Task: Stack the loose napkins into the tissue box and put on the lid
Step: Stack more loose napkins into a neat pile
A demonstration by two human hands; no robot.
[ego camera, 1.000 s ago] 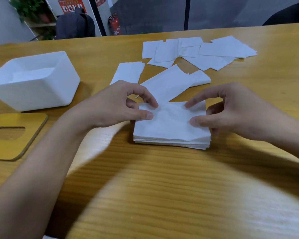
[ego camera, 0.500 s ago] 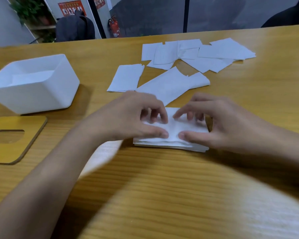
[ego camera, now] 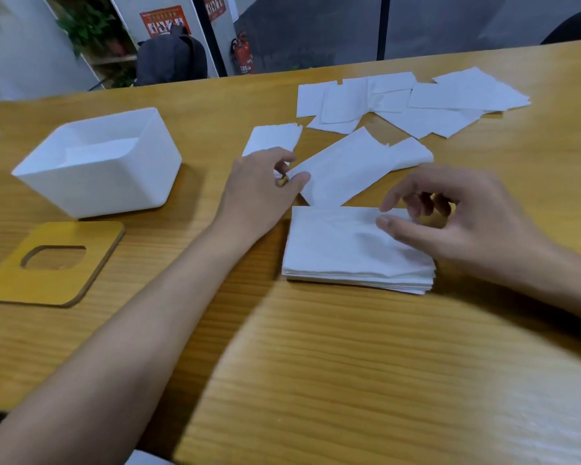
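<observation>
My left grip [ego camera: 262,191] pinches the near end of a long napkin [ego camera: 342,169] just beyond the napkin stack [ego camera: 342,253]. My right grip [ego camera: 460,226] hangs loose-fingered over the stack's right side, holding nothing. Farther back lie scattered loose napkins [ego camera: 420,99]. The white tissue box [ego camera: 114,186] stands at left, its wooden lid [ego camera: 64,286] flat beside it on the tabletop [ego camera: 349,380].

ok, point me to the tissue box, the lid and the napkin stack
Tissue box [ego camera: 108,189]: head view, on its near outer wall.
Lid [ego camera: 41,283]: head view, on the wood below the cutout.
Napkin stack [ego camera: 336,243]: head view, on the top sheet.
</observation>
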